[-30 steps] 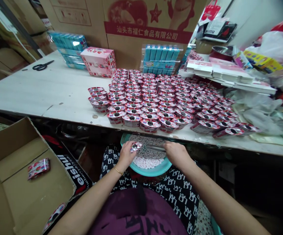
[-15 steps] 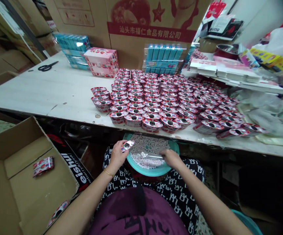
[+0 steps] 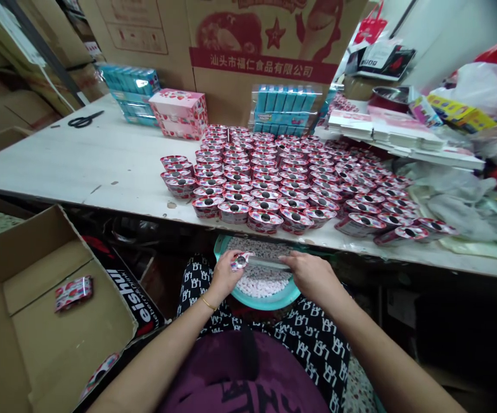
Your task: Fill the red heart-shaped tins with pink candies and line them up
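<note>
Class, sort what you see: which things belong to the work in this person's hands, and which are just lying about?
In use: left hand, small cup, right hand, metal scoop, teal basin, candies, matching cups on the table.

Lying about: scissors, pink box, blue packs, cardboard box.

Bowl [image 3: 294, 296] on lap below table [image 3: 80, 166] edge, cups [image 3: 283, 178] on table, open box [image 3: 37, 321] left

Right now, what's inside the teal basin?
White and pink candies fill the teal basin. The left hand with a cup and right hand with a metal tool cover parts; its bottom is hidden.
</note>
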Action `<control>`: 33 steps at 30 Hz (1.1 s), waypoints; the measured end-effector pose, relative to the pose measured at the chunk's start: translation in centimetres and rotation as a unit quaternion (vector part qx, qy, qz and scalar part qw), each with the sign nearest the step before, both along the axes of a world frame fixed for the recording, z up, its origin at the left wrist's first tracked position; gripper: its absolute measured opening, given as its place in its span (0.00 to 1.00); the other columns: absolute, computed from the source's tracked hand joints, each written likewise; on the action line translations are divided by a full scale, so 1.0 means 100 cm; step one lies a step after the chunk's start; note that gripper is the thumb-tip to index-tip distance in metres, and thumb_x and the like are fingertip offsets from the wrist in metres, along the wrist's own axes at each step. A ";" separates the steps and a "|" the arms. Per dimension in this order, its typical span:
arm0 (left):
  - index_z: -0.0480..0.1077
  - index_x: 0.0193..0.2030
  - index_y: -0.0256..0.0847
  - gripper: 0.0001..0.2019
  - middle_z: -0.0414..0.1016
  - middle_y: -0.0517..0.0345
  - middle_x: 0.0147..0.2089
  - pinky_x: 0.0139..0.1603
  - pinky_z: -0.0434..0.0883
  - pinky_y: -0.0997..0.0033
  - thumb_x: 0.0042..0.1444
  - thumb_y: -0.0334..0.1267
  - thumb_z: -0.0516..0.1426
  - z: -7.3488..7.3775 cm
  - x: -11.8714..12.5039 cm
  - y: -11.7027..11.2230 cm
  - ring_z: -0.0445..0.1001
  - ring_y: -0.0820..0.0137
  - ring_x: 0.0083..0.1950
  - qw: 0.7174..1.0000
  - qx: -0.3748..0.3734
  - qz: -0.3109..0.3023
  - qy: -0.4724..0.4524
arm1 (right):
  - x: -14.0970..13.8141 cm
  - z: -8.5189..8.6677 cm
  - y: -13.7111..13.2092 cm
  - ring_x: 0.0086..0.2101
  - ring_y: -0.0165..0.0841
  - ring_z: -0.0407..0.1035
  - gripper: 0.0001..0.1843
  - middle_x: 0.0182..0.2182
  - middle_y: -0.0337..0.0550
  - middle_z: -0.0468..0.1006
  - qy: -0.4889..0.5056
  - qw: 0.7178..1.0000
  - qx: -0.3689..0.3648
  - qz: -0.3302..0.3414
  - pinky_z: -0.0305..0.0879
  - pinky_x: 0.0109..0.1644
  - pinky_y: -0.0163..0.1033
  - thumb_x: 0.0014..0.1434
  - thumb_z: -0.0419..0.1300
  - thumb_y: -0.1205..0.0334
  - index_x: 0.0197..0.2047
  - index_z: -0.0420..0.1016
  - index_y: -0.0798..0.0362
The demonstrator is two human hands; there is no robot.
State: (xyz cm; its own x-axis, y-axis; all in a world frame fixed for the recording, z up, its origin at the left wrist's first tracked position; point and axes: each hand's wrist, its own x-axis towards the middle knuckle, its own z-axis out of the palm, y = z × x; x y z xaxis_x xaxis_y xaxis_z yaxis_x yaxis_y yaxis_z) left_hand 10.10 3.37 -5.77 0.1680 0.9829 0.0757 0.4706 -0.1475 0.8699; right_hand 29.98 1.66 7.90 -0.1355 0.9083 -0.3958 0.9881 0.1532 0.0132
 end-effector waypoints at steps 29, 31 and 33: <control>0.68 0.43 0.38 0.17 0.71 0.53 0.43 0.46 0.66 0.69 0.43 0.32 0.58 0.045 -0.047 0.007 0.70 0.68 0.44 0.992 -0.078 -0.010 -0.103 | -0.009 -0.024 -0.002 0.33 0.29 0.67 0.22 0.34 0.40 0.73 0.029 0.985 0.165 0.051 0.56 0.28 0.32 0.55 0.47 0.70 0.50 0.68 0.46; 0.68 0.43 0.38 0.17 0.71 0.53 0.43 0.46 0.66 0.68 0.43 0.32 0.58 0.045 -0.051 0.009 0.70 0.68 0.44 0.992 -0.077 -0.005 -0.099 | -0.016 -0.020 0.000 0.33 0.30 0.67 0.21 0.34 0.42 0.73 0.017 0.981 0.180 0.067 0.56 0.30 0.33 0.55 0.47 0.70 0.50 0.68 0.48; 0.67 0.43 0.38 0.17 0.71 0.53 0.43 0.46 0.66 0.68 0.43 0.31 0.58 0.041 -0.050 0.009 0.70 0.68 0.43 0.991 -0.084 0.004 -0.108 | -0.017 -0.016 0.000 0.33 0.30 0.67 0.21 0.34 0.43 0.73 0.010 0.978 0.197 0.070 0.57 0.31 0.33 0.55 0.47 0.71 0.50 0.68 0.49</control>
State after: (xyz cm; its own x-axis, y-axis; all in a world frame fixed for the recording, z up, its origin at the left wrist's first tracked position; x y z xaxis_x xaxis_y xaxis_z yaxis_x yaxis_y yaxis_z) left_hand 5.12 4.27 -1.71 0.1587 0.9858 -0.0548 0.2719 0.0097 0.9623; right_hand 28.24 1.69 6.27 -0.2736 0.9617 -0.0148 0.9585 0.2739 0.0789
